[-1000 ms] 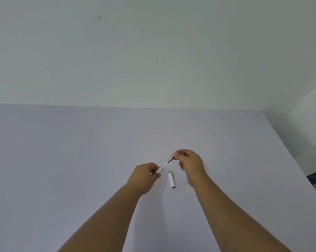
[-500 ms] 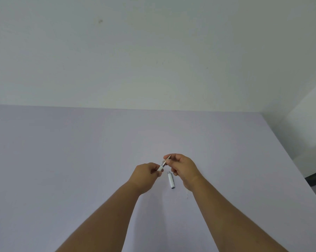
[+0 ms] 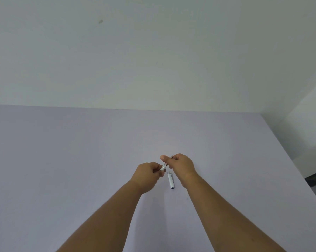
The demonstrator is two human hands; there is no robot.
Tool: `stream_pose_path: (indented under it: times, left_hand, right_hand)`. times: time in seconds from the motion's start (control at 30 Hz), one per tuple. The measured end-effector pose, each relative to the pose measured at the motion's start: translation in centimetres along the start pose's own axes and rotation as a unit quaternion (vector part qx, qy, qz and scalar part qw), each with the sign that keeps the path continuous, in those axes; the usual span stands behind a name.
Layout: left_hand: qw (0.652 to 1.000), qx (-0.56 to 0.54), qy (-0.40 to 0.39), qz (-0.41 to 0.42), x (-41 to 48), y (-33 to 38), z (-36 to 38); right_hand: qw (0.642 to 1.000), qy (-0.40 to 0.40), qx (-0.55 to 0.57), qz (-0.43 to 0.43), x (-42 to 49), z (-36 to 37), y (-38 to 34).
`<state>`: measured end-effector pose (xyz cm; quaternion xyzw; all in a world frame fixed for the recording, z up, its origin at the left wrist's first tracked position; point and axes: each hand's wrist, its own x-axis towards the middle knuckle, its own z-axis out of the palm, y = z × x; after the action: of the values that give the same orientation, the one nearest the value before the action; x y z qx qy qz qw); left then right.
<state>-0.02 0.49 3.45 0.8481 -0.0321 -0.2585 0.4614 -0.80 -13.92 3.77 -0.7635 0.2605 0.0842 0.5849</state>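
Note:
A slim white pen body [image 3: 163, 167] with a silver front end is held between both hands above a pale lilac table [image 3: 80, 160]. My left hand [image 3: 147, 176] grips its white rear end. My right hand [image 3: 181, 165] pinches the silver tip end, thumb on top, and hides most of that part. A separate white pen piece [image 3: 171, 180], perhaps the cap, lies flat on the table just below and between the hands, touched by neither.
The table's far edge meets a plain white wall [image 3: 153, 60]. Its right edge [image 3: 290, 160] runs diagonally, with a dark floor strip [image 3: 315, 180] beyond it.
My right hand has slid left along the pen toward my left hand, so less of the pen shows between them. The loose white piece on the table has not moved.

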Motion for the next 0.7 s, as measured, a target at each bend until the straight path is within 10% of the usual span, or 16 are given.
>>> stream_pose_path:
  times: [0.7]
  left_hand:
    - [0.999,-0.019,-0.03,0.015,-0.2,0.4,0.2]
  right_hand:
    - [0.997,-0.063,0.034,-0.004,-0.4,-1.2,-0.4]
